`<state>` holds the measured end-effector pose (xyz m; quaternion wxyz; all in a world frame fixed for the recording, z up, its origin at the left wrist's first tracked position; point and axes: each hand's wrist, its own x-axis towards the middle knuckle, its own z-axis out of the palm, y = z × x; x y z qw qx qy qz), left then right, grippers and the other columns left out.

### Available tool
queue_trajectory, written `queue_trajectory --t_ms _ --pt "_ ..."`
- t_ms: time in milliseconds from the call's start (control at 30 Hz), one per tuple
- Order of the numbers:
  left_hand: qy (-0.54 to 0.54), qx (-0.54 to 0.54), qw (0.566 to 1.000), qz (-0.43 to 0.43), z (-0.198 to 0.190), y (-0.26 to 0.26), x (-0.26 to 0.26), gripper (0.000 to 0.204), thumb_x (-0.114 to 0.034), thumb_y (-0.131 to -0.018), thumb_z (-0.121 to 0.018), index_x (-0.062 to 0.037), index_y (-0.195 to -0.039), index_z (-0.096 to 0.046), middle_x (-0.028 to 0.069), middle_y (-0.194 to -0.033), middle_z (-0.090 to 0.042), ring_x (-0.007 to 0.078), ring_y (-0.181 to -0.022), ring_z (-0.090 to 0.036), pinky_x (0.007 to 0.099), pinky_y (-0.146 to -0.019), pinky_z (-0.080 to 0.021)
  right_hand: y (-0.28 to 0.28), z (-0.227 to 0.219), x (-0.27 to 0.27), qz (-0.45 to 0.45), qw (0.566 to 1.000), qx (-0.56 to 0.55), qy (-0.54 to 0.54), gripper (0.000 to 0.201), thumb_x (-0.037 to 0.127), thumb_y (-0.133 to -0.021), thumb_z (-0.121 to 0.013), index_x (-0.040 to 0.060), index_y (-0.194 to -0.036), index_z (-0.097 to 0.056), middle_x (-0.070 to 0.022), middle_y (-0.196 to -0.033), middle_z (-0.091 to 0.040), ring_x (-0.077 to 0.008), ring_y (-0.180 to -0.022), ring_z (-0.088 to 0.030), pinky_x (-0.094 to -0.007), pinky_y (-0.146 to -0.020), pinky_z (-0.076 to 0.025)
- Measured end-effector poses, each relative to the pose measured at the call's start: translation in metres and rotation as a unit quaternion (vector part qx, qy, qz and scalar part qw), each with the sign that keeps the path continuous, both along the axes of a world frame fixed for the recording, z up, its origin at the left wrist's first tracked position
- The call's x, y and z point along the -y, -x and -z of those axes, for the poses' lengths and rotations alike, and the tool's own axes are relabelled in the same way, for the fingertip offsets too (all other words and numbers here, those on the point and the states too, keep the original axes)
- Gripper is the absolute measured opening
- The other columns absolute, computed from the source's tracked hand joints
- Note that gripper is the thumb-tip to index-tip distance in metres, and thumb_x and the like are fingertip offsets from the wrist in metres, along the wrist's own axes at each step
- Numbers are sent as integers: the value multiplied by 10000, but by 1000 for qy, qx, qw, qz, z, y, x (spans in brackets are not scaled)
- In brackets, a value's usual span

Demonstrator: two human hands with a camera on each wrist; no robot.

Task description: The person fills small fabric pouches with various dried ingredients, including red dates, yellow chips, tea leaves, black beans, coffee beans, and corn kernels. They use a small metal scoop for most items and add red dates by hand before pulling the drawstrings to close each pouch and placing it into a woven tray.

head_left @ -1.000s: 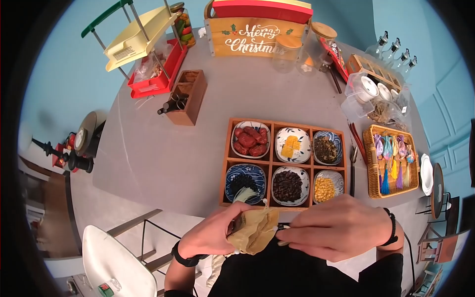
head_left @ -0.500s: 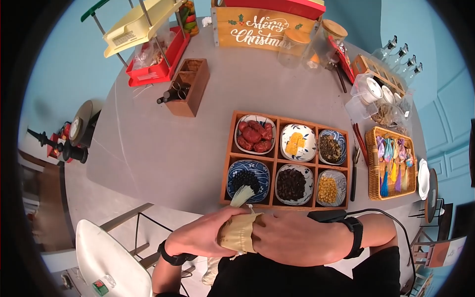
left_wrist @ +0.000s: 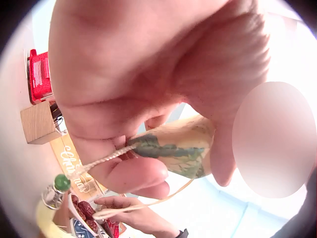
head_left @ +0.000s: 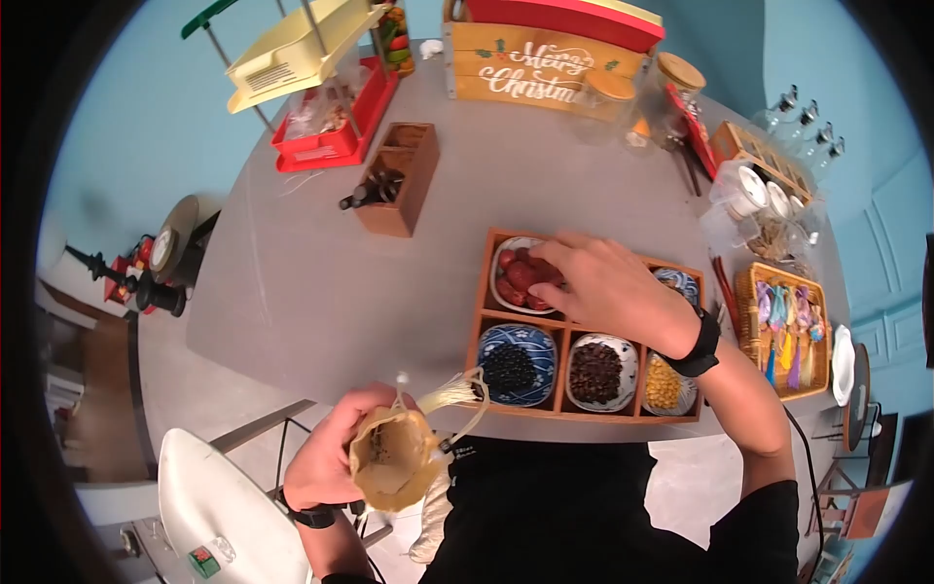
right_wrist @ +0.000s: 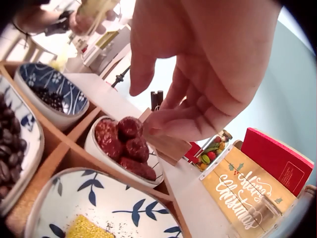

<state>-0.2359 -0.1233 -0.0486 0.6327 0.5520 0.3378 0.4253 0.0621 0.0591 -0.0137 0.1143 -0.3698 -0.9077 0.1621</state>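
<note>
My left hand (head_left: 326,457) grips a yellow cloth drawstring pouch (head_left: 394,467), its mouth gaping upward with dark bits inside. A pale tassel (head_left: 449,391) and cords hang from it; the left wrist view shows a green bead (left_wrist: 62,182) on the cord and a green print on the cloth. Over the dish of red dates (head_left: 516,277) reaches my right hand (head_left: 618,297). In the right wrist view its thumb and fingers are apart, with fingertips right beside the dates (right_wrist: 131,141) and nothing between them.
The divided wooden tray (head_left: 472,365) also holds dishes of black beans (head_left: 509,368), dark brown beans (head_left: 595,373) and yellow kernels (head_left: 664,384). To its right stands a wicker basket (head_left: 825,375) of tasselled sachets. A wooden caddy (head_left: 413,195) and Christmas crate (head_left: 545,73) stand farther back.
My right hand has left the pouch and moved forward to the red dates. The left hand has drawn the pouch leftward, and its mouth now gapes.
</note>
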Motion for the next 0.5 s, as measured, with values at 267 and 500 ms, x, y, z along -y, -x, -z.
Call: queue_trajectory --t_ms 267,500 --pt "86 -107 990 -41 26 -26 -12 825 -58 -701 -824 -31 -1391 -372 83 -1262 -536 159 -1158 -530 311 -1002 -421 10 18 -4 26 999 13 -28 280 182 -797 -713 -6 -981 -619 -167 -966 -567 -386 -865 -612 -452 -765 -501" --pt "94 -78 992 -19 30 -45 -28 799 -16 -715 -787 -38 -1395 -369 85 -1264 -533 158 -1161 -524 308 -1000 -421 13 -43 49 -141 977 -155 44 189 162 -812 -691 46 -950 -635 -104 -885 -610 -284 -742 -642 -380 -609 -512"
